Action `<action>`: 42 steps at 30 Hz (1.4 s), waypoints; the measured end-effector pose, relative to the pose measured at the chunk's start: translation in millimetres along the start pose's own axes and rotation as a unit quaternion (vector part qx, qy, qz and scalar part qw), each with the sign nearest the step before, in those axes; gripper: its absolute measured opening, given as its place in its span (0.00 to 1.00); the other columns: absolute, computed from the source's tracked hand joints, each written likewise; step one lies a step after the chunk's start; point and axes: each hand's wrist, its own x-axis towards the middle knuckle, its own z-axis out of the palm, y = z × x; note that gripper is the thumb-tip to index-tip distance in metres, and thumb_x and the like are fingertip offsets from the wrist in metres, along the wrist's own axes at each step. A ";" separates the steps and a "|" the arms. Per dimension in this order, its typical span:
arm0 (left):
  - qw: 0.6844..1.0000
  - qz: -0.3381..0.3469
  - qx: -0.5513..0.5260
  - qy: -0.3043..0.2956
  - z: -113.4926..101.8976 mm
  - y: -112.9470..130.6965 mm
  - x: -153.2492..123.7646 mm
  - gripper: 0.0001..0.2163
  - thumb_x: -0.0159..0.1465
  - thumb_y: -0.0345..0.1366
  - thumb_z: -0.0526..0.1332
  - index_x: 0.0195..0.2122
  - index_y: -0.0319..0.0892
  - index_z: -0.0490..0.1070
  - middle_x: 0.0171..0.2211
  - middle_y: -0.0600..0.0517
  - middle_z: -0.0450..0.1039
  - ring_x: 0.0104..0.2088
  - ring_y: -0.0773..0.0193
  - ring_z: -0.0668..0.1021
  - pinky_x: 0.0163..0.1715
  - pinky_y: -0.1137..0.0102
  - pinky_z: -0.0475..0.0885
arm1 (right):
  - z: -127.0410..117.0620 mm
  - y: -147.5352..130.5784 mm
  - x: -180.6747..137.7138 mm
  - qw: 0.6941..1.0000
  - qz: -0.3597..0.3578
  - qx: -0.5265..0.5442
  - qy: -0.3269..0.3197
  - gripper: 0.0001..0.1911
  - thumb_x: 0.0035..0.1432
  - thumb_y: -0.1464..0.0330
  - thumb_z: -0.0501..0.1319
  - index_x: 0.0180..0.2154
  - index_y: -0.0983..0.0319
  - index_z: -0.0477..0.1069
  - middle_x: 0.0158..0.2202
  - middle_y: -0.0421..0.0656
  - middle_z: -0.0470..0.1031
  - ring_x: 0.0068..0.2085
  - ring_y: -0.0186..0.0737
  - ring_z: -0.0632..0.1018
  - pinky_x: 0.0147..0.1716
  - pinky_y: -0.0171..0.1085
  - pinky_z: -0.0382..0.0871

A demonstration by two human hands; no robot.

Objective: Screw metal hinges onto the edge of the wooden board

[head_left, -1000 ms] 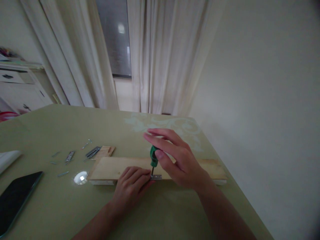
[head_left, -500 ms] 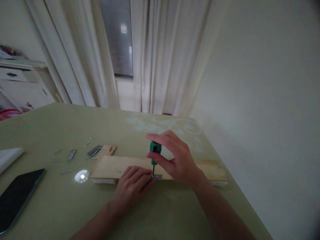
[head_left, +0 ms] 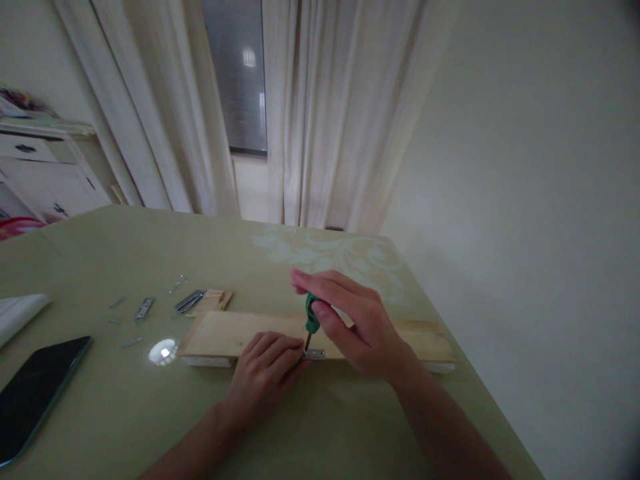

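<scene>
My right hand [head_left: 367, 327] is closed on the green handle of a screwdriver [head_left: 312, 320], its index finger stretched over the top. The shaft leans slightly, and its tip meets the left part of a small metal hinge [head_left: 316, 354]. That hinge lies along the near edge of a long wooden board [head_left: 220, 332]. With fingers together, my left hand [head_left: 267, 367] rests on the board and pinches the hinge's left end at the edge. Any screw under the tip is too small to make out.
Left of the board lie another hinge [head_left: 145, 309], a few folded metal pieces [head_left: 190, 301], loose screws [head_left: 131, 343] and a small wood piece [head_left: 216, 301]. A phone [head_left: 43, 393] and a white object [head_left: 23, 313] are further left. A wall [head_left: 525, 233] stands at right.
The screwdriver has tipped from upright to leaning right at its handle. My right hand has moved slightly down and turned, its fingers rolling round the handle. My left hand stays put.
</scene>
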 end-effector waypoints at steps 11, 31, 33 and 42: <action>1.000 0.005 0.014 0.000 -1.0 -0.7 -0.5 0.03 0.75 0.35 0.67 0.43 0.44 0.79 0.41 0.51 0.85 0.42 0.58 0.81 0.46 0.62 0.72 | -2.4 -6.9 -2.1 0.996 -0.007 -0.083 0.038 0.21 0.72 0.61 0.69 0.63 0.55 0.77 0.42 0.44 0.79 0.44 0.43 0.79 0.47 0.43 0.79; 1.000 0.001 0.007 -0.003 -2.3 1.3 1.9 0.03 0.75 0.34 0.67 0.44 0.44 0.80 0.43 0.51 0.86 0.42 0.59 0.82 0.46 0.62 0.74 | 3.1 3.1 -9.1 0.985 0.017 -0.129 0.114 0.18 0.70 0.60 0.71 0.59 0.52 0.81 0.39 0.44 0.74 0.43 0.44 0.77 0.47 0.45 0.77; 1.000 0.001 0.006 -0.004 -2.8 1.5 2.4 0.03 0.75 0.34 0.67 0.43 0.44 0.80 0.43 0.51 0.86 0.41 0.59 0.82 0.45 0.62 0.74 | 1.5 3.7 -8.2 0.991 0.013 -0.117 0.059 0.24 0.74 0.60 0.64 0.68 0.54 0.74 0.50 0.49 0.78 0.52 0.49 0.78 0.55 0.51 0.76; 1.000 0.003 0.017 0.003 -1.0 0.7 0.8 0.03 0.74 0.35 0.68 0.43 0.43 0.81 0.42 0.50 0.86 0.41 0.58 0.83 0.45 0.62 0.75 | -6.1 5.3 -7.3 0.998 0.033 -0.051 0.007 0.27 0.72 0.60 0.67 0.69 0.53 0.71 0.52 0.47 0.78 0.49 0.44 0.80 0.53 0.45 0.78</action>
